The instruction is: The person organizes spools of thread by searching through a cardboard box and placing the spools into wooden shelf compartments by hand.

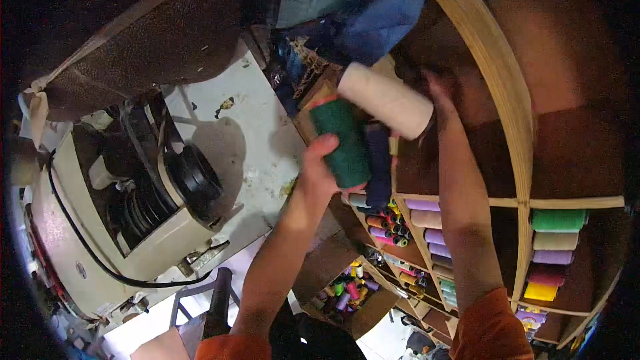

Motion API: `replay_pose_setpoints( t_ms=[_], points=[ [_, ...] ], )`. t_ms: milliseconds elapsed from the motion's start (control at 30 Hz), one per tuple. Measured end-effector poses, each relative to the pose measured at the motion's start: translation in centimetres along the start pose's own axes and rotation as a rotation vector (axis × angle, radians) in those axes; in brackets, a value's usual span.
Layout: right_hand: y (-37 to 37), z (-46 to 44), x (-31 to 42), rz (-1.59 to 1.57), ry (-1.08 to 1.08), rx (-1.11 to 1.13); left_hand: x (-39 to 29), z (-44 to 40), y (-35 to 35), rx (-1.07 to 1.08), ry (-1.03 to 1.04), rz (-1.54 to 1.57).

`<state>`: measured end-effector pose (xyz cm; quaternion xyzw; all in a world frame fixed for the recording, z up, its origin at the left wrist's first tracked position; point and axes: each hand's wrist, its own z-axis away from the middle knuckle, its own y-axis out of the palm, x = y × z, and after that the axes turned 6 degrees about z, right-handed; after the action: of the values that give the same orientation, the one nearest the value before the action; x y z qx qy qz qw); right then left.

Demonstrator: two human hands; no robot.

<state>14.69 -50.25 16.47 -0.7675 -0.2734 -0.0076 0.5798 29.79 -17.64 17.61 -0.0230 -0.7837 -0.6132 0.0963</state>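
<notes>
My left hand (320,168) is wrapped around a dark green thread spool (340,143), with the thumb across its side. A large cream thread spool (387,100) is tilted just above and to the right of it. My right hand (438,97) is at the cream spool's right end, its fingers in shadow and partly hidden behind it; it appears to grip the spool. Beside the green spool, a navy spool (379,168) shows; whether my left hand touches it I cannot tell.
A wooden shelf unit (523,160) with rows of coloured spools stands at right. Below is a cardboard box (380,300) of small spools. At left, a cream-coloured machine (87,227) with a black wheel sits by a white tabletop (257,140). Blue denim (380,20) lies at the top.
</notes>
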Motion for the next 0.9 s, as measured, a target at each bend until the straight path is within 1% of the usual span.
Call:
replay_pose_setpoints(
  t_ms=[33, 67, 100, 133, 200, 233, 267, 300, 333, 367, 400, 433, 467, 500, 533, 567, 600, 633, 700, 767, 800, 900],
  points=[
    [0.0, -0.5, 0.0, -0.037, -0.108, -0.042, -0.1, -1.2, -0.2, -0.012, 0.060, -0.036],
    [2.5, -3.3, -4.4, -0.043, -0.125, 0.013, -0.2, -2.8, -0.6, -0.020, 0.117, -0.072],
    [4.9, -6.2, -8.9, -0.049, -0.142, 0.069, -0.6, -5.2, -1.6, 0.072, 0.057, -0.061],
    [4.6, -7.1, -9.1, -0.025, -0.162, 0.109, -1.1, -7.7, -2.6, 0.162, -0.004, -0.055],
    [4.2, -7.1, -9.9, 0.038, -0.186, 0.213, -1.5, -9.9, -3.2, 0.204, -0.090, -0.157],
    [4.5, -7.1, -9.6, 0.064, -0.201, 0.263, -1.5, -10.2, -3.3, 0.225, -0.127, -0.190],
    [3.1, -6.3, -7.0, 0.009, -0.144, 0.205, -1.6, -10.6, -3.4, 0.246, -0.163, -0.223],
    [1.5, -5.4, -4.2, -0.049, -0.091, 0.145, -1.1, -10.2, -3.4, 0.283, -0.181, -0.172],
    [1.1, -5.1, -3.1, -0.039, -0.106, 0.087, -0.8, -10.2, -3.3, 0.321, -0.199, -0.124],
    [0.5, -4.7, -1.8, -0.028, -0.120, 0.028, -0.6, -10.5, -3.2, 0.345, -0.265, 0.009],
    [2.5, -5.8, -3.6, 0.064, -0.172, -0.138, -0.2, -10.7, -3.4, 0.268, -0.225, -0.028],
    [1.6, -4.9, -1.5, 0.079, -0.179, -0.225, 0.3, -11.1, -3.6, 0.196, -0.181, -0.063],
    [-0.5, -3.0, 3.3, 0.100, -0.186, -0.310, 0.7, -11.3, -3.9, 0.124, -0.137, -0.092],
    [-0.3, -1.3, 3.5, 0.061, -0.110, -0.318, 0.2, -11.6, -3.8, -0.085, -0.231, -0.199],
    [-0.1, 0.3, 3.7, 0.020, -0.035, -0.329, 0.3, -11.7, -4.4, -0.241, -0.231, -0.312],
    [2.5, 1.7, 1.4, -0.089, 0.128, -0.278, 0.0, -12.0, -5.4, -0.399, -0.243, -0.435],
    [4.0, 1.7, 1.5, -0.220, 0.259, -0.264, -0.8, -13.3, -6.2, -0.515, -0.234, -0.586],
    [5.2, 3.1, 1.3, -0.133, 0.250, -0.386, -1.2, -13.9, -7.0, -0.497, -0.216, -0.574],
    [4.9, 3.4, 1.5, 0.060, 0.321, -0.041, -1.2, -13.6, -8.6, -0.480, -0.184, -0.526],
    [5.7, 3.4, 1.5, 0.136, 0.370, 0.098, -0.9, -13.4, -8.3, -0.496, -0.101, -0.504],
    [7.2, 3.1, 0.6, 0.125, 0.395, 0.061, -0.6, -13.4, -8.1, -0.501, -0.065, -0.491],
    [9.0, 0.2, -0.9, 0.039, 0.286, -0.142, -0.6, -14.3, -8.4, -0.583, -0.081, -0.461]
  ],
)
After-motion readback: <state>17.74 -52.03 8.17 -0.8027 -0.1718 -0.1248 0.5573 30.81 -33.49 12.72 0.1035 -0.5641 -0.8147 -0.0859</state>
